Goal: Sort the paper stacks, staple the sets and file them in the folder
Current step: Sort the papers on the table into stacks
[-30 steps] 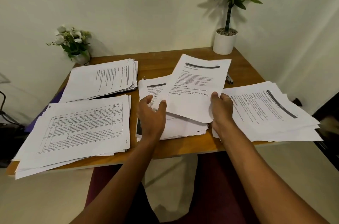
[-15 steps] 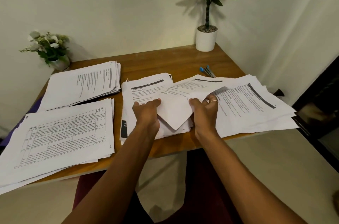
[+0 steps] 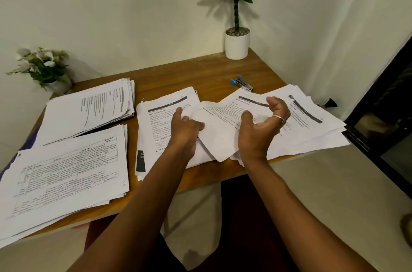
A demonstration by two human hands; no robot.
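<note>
A loose printed sheet (image 3: 218,136) lies slantwise across the gap between the middle paper stack (image 3: 160,120) and the fanned right stack (image 3: 312,124), its near corner over the table edge. My left hand (image 3: 185,131) rests on the middle stack with its thumb on the sheet's left edge. Just above the sheet, my right hand (image 3: 263,124) is lifted, palm turned left, fingers loosely curled and holding nothing. A small blue-tipped stapler (image 3: 243,84) lies behind the right stack. No folder is plainly visible.
Two more paper stacks sit on the left, one at the back (image 3: 89,109) and one at the front (image 3: 66,171) overhanging the wooden table (image 3: 211,75). Something purple (image 3: 29,142) shows under them. A potted plant (image 3: 237,44) and a flower pot (image 3: 44,66) stand at the back corners.
The sheet was held up in both hands, then lowered across the middle and right stacks. My right hand has let go and lifted off. The view shifted right.
</note>
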